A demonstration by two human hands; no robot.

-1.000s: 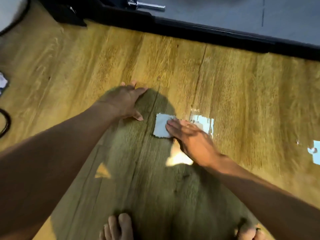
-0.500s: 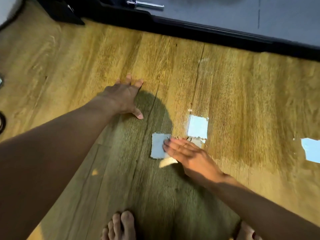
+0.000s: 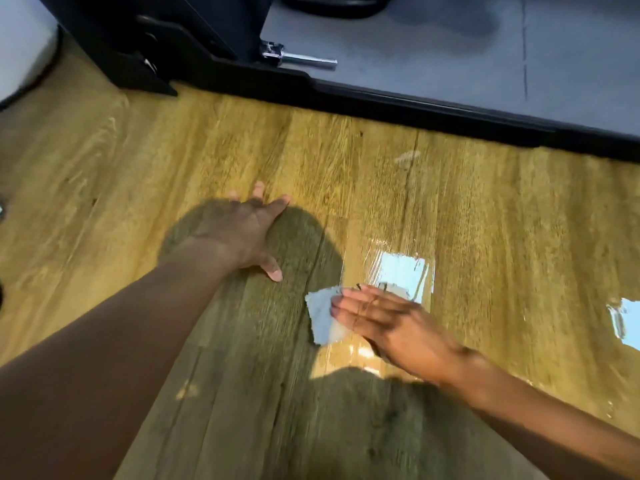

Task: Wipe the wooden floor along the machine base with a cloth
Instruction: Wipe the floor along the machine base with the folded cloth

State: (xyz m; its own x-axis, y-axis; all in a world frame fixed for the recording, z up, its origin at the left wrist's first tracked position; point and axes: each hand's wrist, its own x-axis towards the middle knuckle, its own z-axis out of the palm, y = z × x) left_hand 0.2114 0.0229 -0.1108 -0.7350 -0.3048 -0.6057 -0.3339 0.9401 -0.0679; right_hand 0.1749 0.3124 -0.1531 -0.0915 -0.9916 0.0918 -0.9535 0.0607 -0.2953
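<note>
Near black machine base (image 3: 415, 105), flat-fingered right hand (image 3: 391, 327) has dragged small grey cloth (image 3: 320, 318) backward; left hand (image 3: 239, 233) splayed, bracing; wiping probably mid-stroke.

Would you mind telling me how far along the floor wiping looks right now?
Done, apparently: a wet, glossy patch beside the right hand. In hand: the right hand presses the pale cloth flat on the wooden floor; the left hand braces flat. Left: the duller strip along the machine base, including a pale smear.
</note>
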